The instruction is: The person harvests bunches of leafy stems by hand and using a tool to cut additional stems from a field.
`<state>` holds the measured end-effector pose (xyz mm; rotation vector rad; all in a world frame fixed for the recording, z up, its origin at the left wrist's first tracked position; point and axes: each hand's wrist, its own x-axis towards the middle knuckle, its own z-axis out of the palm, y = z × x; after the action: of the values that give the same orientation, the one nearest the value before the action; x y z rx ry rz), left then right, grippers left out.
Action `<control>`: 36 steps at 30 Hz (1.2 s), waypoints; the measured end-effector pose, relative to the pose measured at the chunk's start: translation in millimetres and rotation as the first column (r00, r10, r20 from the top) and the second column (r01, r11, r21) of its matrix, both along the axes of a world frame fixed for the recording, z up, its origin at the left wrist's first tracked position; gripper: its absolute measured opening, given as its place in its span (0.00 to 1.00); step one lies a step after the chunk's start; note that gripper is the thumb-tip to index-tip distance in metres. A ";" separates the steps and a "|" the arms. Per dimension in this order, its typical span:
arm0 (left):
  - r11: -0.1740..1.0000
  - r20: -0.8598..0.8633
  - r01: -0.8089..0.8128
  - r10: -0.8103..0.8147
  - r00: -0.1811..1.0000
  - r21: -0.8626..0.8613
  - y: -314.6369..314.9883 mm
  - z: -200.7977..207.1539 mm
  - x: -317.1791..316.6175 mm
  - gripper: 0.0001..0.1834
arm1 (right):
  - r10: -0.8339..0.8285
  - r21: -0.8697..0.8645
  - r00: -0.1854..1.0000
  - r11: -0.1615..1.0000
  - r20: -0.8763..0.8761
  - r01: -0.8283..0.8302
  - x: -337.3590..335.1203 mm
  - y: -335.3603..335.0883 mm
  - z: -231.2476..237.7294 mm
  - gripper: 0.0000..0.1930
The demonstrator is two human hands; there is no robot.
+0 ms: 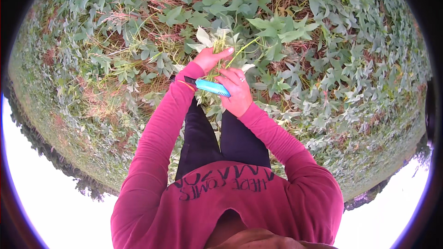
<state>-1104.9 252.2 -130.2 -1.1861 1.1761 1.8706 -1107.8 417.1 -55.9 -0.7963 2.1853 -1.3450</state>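
My left hand [212,59] is closed around a bunch of green leafy vine stems [219,45]. Pale leaf undersides [203,38] stick out above its fingers. My right hand [236,87], with a ring on one finger, is just below and to the right. It grips what looks like a utility knife [212,87] with a light-blue handle, whose dark end points left past my left wrist. The blade itself I cannot make out. Between the hands, a long green stem [244,50] slants up to the right. My right fingertips are by the lower stems.
Dense, low vines with lobed green leaves [332,60] cover the ground all around. Dry brownish stalks [99,103] show through at the left. My legs in dark trousers [200,131] stand among the plants. Trees [87,186] line the field's edge.
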 end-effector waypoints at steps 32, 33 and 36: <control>0.907 -0.153 0.310 -0.363 0.919 -0.286 90.0 43.7 57.0 0.24 | -0.493 0.339 -0.205 0.199 0.845 0.919 -27.2 83.4 -91.0 0.10; 0.940 -0.159 0.236 -0.280 0.947 -0.248 70.9 57.3 58.3 0.26 | -0.524 0.314 -0.199 0.140 0.828 0.939 -36.6 85.7 -67.3 0.10; 0.994 -0.243 0.017 -0.041 0.969 -0.104 8.7 86.9 52.6 0.26 | -0.889 0.122 0.215 0.285 0.403 0.951 -64.0 116.7 -21.9 0.17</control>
<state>-1052.3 260.9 -43.3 -1.0040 1.4284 1.9983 -1171.8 533.9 -77.8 1.0134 2.1766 -1.9505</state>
